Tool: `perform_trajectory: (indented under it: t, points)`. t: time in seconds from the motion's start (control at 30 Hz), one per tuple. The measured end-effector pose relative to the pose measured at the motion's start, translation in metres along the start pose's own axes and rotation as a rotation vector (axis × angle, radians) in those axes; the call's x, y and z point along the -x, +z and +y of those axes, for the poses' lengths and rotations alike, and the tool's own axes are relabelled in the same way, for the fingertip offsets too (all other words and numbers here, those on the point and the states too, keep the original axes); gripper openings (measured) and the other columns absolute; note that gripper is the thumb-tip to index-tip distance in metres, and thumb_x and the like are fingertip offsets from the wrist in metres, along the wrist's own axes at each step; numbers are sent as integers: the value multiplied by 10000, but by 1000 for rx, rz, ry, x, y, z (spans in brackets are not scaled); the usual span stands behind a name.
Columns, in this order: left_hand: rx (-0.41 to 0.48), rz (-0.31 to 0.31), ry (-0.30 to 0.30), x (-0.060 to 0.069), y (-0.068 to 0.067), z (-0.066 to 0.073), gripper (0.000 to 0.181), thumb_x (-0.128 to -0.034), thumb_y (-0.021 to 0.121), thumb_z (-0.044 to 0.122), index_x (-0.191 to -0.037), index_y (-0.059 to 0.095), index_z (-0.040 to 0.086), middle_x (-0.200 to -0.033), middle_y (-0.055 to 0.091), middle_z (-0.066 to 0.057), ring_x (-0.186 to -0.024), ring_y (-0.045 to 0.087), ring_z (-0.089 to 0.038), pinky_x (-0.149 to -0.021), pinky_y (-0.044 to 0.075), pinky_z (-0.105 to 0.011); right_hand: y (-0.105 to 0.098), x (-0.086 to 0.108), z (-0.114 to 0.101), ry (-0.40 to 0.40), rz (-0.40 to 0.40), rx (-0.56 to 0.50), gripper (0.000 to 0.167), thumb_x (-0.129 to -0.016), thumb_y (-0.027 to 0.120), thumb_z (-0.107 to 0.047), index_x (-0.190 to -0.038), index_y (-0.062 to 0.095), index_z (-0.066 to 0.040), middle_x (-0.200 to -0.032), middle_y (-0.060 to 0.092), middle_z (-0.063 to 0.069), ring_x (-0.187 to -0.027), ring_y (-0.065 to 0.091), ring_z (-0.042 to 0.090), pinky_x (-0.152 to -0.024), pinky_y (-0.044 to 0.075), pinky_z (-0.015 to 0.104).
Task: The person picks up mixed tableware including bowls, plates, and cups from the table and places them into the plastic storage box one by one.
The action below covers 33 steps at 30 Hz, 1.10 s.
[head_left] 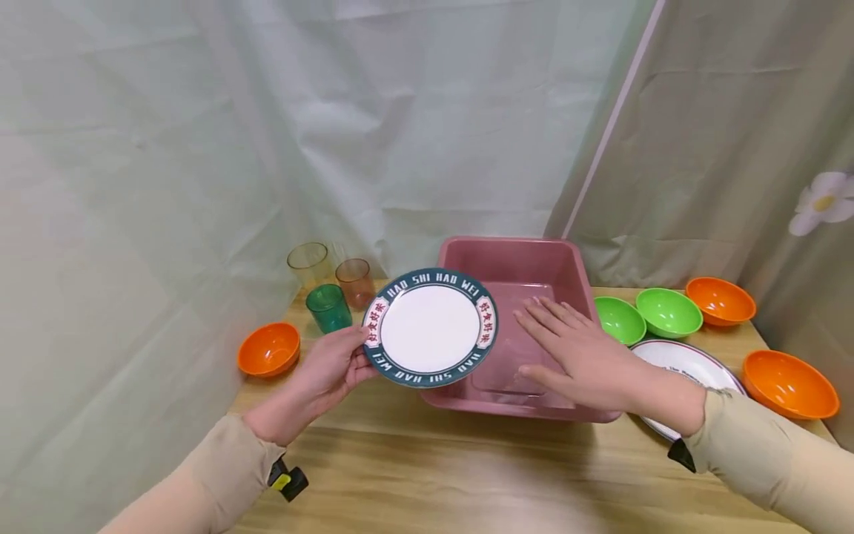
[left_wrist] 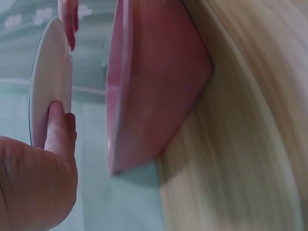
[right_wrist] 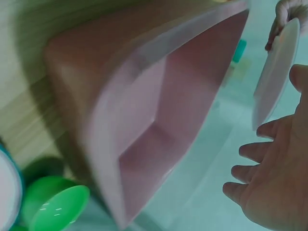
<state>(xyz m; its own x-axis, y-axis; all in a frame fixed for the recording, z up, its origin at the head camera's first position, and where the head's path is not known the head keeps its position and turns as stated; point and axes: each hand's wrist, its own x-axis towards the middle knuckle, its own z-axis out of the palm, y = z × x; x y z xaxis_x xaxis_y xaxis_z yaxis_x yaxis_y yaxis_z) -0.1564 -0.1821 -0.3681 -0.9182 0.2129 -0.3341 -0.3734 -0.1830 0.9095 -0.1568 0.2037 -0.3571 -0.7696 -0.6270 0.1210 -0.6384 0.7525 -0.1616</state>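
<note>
Plate (head_left: 430, 328) is in the air over the tub (head_left: 510, 259)'s left side, off the rim, masking most of the left wall. Left hand (head_left: 336, 363) pinches it at its left edge; fingertips partly hidden behind it. Right hand (head_left: 583, 356) hovers over the tub's right part, fingers straight, nothing held. Right wrist covers part of the white dish (head_left: 707, 367); can't tell if that touches the green bowls (head_left: 669, 315). Yellow glass (head_left: 308, 263) base is hard to make out. Tub rim blurs in right wrist view.

Edges: visible gap from plate's right edge to right fingertips; wood table (head_left: 373, 460) shows near side of tub. Curtain (head_left: 427, 148) backs the far side.

Around: green glass (head_left: 330, 308) and brown glass (head_left: 355, 282) crowd just beyond left hand, orange bowl (head_left: 269, 348) left of them. Green bowls hem the tub's right wall; two more orange bowls (head_left: 790, 383) farther right.
</note>
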Motion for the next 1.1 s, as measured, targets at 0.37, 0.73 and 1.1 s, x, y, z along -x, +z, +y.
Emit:
perform_trajectory:
  t: [0.37,0.73,1.1]
  points:
    - [-1,-76,-6,-32,59,-5,412,-1126,409,187,-1454,472,-53,-1074,723,-135,-898,729,-171,-851,592,-364,-12,26,35,358,-9,-648,754,-1073,432,-524,-1655,151,-135,-1678,219,160,-1471,308,459,-1124,320,655]
    - [9,-162,25,-48,97,-13,401,-1124,381,146,-1442,447,-90,-1006,686,-102,-869,696,-138,-830,603,-350,-8,24,34,504,-13,-1539,620,-1121,369,-403,-1591,255,-15,-1290,672,132,-1150,676,233,-998,531,382]
    - [-7,-127,16,-56,98,-21,413,-1126,384,157,-1443,445,-100,-952,689,-94,-825,704,-142,-809,610,-362,2,26,31,570,-24,-1700,572,-1128,379,-202,-1597,150,29,-1177,726,101,-1083,714,240,-968,538,415]
